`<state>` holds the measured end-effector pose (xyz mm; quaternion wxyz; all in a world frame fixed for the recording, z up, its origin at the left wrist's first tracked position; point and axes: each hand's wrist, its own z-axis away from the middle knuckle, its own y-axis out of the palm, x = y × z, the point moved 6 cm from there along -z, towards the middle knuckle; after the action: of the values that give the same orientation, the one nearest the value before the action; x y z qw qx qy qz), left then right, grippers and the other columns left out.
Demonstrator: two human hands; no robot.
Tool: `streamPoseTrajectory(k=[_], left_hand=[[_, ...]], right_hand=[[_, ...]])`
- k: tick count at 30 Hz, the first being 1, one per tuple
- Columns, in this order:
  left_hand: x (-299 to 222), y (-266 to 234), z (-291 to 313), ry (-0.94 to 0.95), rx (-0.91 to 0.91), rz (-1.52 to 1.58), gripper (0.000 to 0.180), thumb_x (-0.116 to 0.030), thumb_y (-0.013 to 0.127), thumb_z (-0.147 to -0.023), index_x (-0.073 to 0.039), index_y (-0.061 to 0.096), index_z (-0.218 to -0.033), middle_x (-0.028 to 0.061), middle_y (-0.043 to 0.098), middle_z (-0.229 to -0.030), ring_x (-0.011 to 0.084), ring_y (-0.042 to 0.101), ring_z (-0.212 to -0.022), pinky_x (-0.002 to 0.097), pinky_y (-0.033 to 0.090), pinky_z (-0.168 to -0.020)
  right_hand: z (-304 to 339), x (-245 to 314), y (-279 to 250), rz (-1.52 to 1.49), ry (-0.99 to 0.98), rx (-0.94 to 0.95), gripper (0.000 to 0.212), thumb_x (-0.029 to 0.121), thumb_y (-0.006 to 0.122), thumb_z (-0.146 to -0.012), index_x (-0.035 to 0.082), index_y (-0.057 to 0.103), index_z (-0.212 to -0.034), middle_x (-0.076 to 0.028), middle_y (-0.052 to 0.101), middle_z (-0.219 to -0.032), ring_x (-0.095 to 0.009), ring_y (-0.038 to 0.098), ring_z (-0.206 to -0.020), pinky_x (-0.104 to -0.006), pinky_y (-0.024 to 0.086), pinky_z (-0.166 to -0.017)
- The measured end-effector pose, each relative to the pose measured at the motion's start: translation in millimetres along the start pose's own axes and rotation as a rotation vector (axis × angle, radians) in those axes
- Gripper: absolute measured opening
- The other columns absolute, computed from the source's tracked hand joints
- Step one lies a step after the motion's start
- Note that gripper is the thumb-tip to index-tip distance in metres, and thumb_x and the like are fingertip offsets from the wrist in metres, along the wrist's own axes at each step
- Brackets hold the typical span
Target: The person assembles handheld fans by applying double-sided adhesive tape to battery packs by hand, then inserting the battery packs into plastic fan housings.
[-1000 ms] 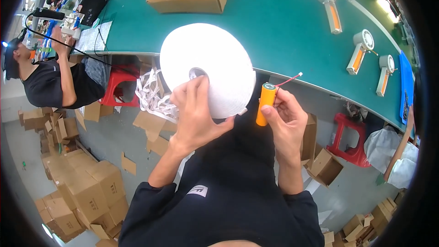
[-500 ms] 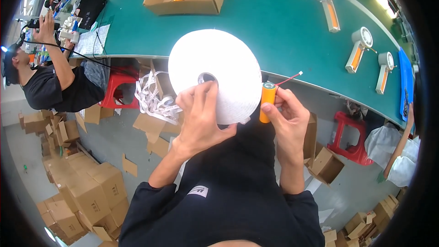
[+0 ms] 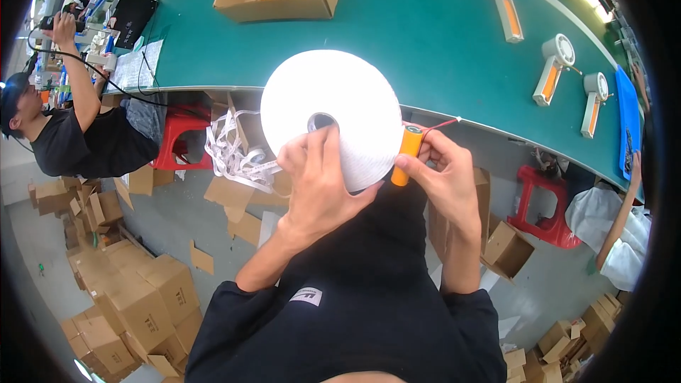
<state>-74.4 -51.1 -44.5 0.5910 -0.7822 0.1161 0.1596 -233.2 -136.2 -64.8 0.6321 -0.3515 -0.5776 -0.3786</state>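
My left hand point(image 3: 316, 179) grips a large white roll of tape point(image 3: 312, 85), its fingers hooked into the grey core and its thumb by the lower edge. Between the thumb and fingers of my right hand point(image 3: 447, 174) is an orange cylindrical battery point(image 3: 408, 156), tilted slightly, with a thin red lead ending in a small white plug. The battery sits right at the roll's right rim; whether they touch, I cannot tell. Both are held in front of the green table's near edge point(image 3: 468, 122).
A cardboard box point(image 3: 326, 6) with orange batteries stands on the table. Several white handheld fans point(image 3: 552, 74) with orange handle insides lie to the right, near a blue tray point(image 3: 627, 117). Red stools point(image 3: 528, 209), cartons point(image 3: 145, 291) and tangled white strips point(image 3: 230, 152) are below. Co-workers sit either side.
My right hand has brought the battery a little left, closer against the roll's rim, and the battery leans more. The left hand keeps its grip on the roll.
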Motion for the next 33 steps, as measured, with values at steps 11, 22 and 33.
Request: streamPoseTrajectory(k=[11, 22, 33], left_hand=[[-9.7, 5.3, 3.2, -0.053, 0.066, -0.062, 0.089, -0.035, 0.087, -0.049, 0.008, 0.051, -0.118, 0.0173, 0.056, -0.110, 0.0339, 0.045, -0.107, 0.0466, 0.028, -0.092], [-14.8, 3.1, -6.7, -0.138, -0.116, 0.090, 0.087, -0.037, 0.084, -0.054, 0.010, 0.050, -0.119, 0.0185, 0.056, -0.105, 0.0368, 0.040, -0.111, 0.0503, 0.026, -0.091], [-3.9, -10.9, -5.6, -0.087, -0.191, 0.040, 0.087, -0.034, 0.086, -0.049, 0.004, 0.052, -0.119, 0.0144, 0.057, -0.109, 0.0366, 0.039, -0.110, 0.0495, 0.024, -0.094]], right_hand=[[1.4, 6.2, -0.6, 0.027, -0.115, -0.209, 0.038, 0.006, 0.075, -0.084, -0.011, 0.061, -0.114, -0.003, 0.057, -0.085, -0.006, 0.052, -0.070, -0.0201, 0.044, -0.063], [34.4, 0.2, 18.5, -0.436, -0.448, -0.558, 0.043, -0.004, 0.077, -0.079, 0.005, 0.042, -0.103, -0.011, 0.051, -0.108, -0.014, 0.059, -0.094, -0.0276, 0.053, -0.082], [29.9, 19.2, 5.0, -0.188, -0.429, -0.391, 0.041, -0.006, 0.078, -0.077, 0.004, 0.045, -0.100, -0.008, 0.052, -0.099, -0.011, 0.057, -0.086, -0.0237, 0.050, -0.076]])
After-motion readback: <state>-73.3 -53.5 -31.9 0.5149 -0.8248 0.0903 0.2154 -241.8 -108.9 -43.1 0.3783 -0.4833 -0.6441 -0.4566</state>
